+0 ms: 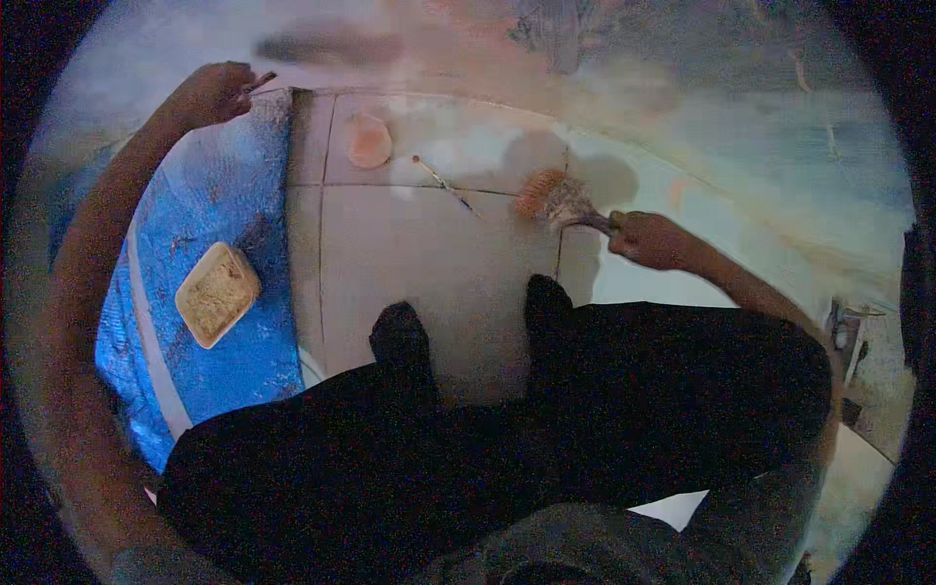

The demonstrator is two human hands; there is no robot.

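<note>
At the far left my left hand (216,95) is closed around a thin stick-like thing (261,82), its tip poking out past my fingers; its kind is too small to make out. On the right, my right hand (651,240) grips the dark handle of a wide brush (561,202). Pinkish-orange colour covers the ends of its pale bristles, which point left over the tiles. Between the hands, a slim paintbrush (447,185) lies slantwise on the tiled floor (419,253). Beyond it rests a round, pale pink thing (370,141).
A blue tarp (258,341) spreads along the left, with a pale, squarish tub (219,292) on it, stained inside. Ahead and to the right runs a paint-smeared, multicoloured surface (721,127). My dark-clad legs (643,390) fill the near side. Small blurred items (853,336) lie far right.
</note>
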